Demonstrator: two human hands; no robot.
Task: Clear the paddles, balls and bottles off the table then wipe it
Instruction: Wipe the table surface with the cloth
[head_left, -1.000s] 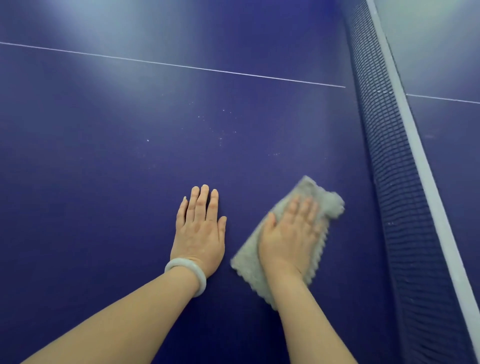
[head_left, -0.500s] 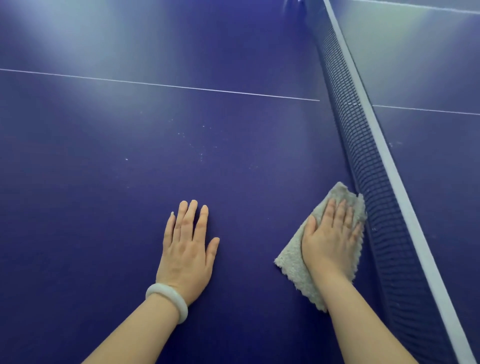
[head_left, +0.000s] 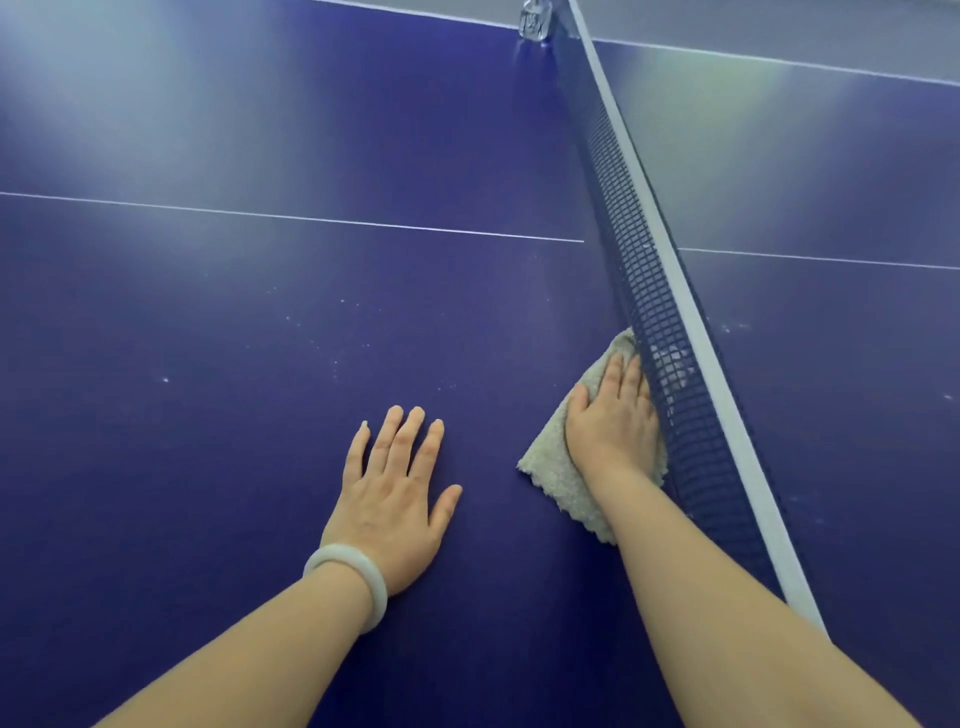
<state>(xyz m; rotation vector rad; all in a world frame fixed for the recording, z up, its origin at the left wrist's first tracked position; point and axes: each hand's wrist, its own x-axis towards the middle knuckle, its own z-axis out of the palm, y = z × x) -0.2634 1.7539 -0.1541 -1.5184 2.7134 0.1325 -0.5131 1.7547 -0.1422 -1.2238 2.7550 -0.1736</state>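
Right grip (head_left: 613, 421) presses flat atop cloth (head_left: 551, 467) (hard against the net (head_left: 649, 291)).

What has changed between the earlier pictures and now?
The right hand, pressing flat on the grey cloth, slid it rightward across the table until it met the net. Nothing was grasped or released. The left hand stayed flat on the table.

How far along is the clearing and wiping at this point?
Clearing looks done: no paddles, balls or bottles show on the table, though a clear object at the far end of the net is unidentifiable. Wiping is in hand: the right hand presses the cloth against the net; the left hand rests flat. Left: white specks ahead.
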